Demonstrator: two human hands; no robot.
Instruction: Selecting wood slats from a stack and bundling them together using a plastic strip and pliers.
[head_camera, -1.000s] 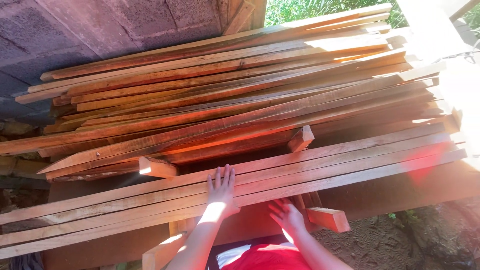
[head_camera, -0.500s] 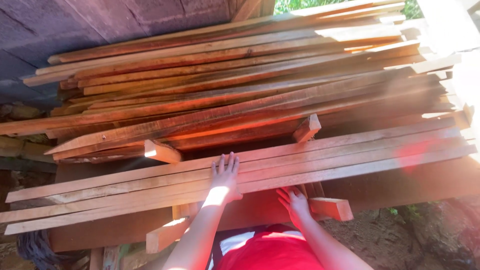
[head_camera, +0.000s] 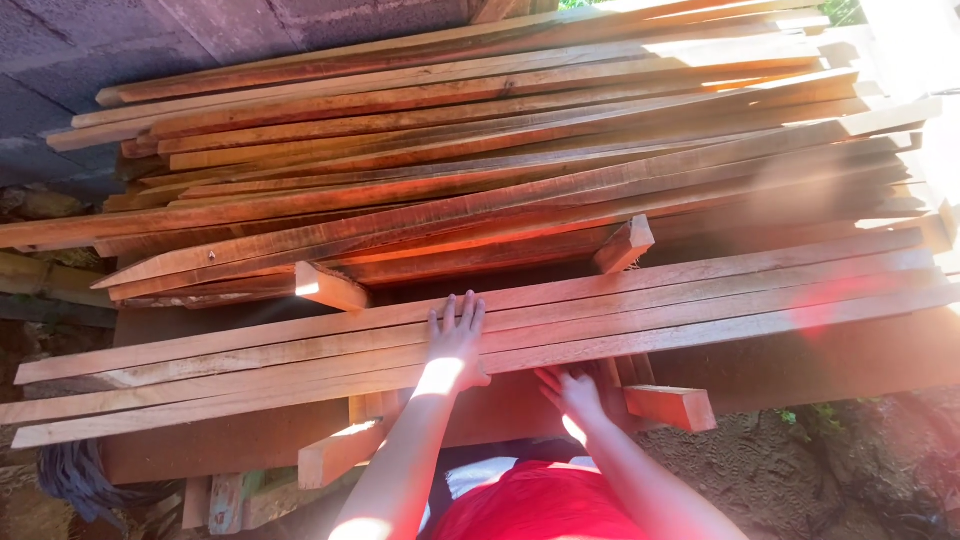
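My left hand (head_camera: 455, 345) lies flat, fingers spread, on top of several long reddish wooden planks (head_camera: 700, 300) that run across a low stack in front of me. My right hand (head_camera: 572, 392) presses against the near edge of the lowest plank, fingers apart, just right of the left hand. Neither hand grips anything. Short wooden cross blocks (head_camera: 330, 287) (head_camera: 624, 244) stick out from under the bigger pile (head_camera: 480, 150) behind.
A large heap of long timber boards fills the upper view against a grey block wall (head_camera: 60, 70). Another short block (head_camera: 672, 406) juts out at my right hand. Bare earth (head_camera: 800, 470) lies at the lower right, dark cloth (head_camera: 70, 475) at the lower left.
The view has shifted down and closer to the stack. Both hands stay on the front planks, the right one now lower against the plank edge.
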